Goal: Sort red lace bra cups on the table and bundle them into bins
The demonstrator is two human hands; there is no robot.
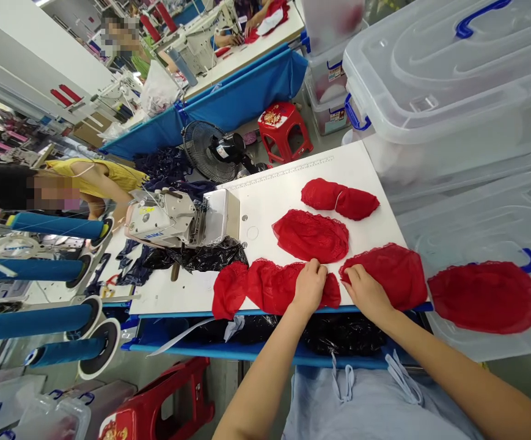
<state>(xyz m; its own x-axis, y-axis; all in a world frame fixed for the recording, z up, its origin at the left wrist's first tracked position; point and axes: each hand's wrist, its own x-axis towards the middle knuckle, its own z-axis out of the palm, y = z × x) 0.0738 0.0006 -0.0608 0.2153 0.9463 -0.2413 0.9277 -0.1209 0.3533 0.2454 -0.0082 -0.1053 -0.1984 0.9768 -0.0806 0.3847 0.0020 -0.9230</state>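
Note:
My left hand (311, 284) is closed on the red lace fabric piece (274, 287) that stretches along the table's front edge. Beside it, my right hand (363, 292) pinches the left edge of another red lace piece (398, 275) with thumb and fingers. Just behind my hands lies an oval heap of red lace fabric (311, 235). Farther back is a red bundle (340, 198) tied around its middle with a thin pale band. At the left end of the row, a red piece (229, 290) hangs slightly over the edge.
An overlock sewing machine (168, 220) stands on the white table (260, 201), left of the fabric. Another red piece (485, 296) rests on a clear plastic box (457, 238). Blue thread cones (36, 318), a fan (212, 150) and a red stool (285, 131) surround the table. Co-workers sit nearby.

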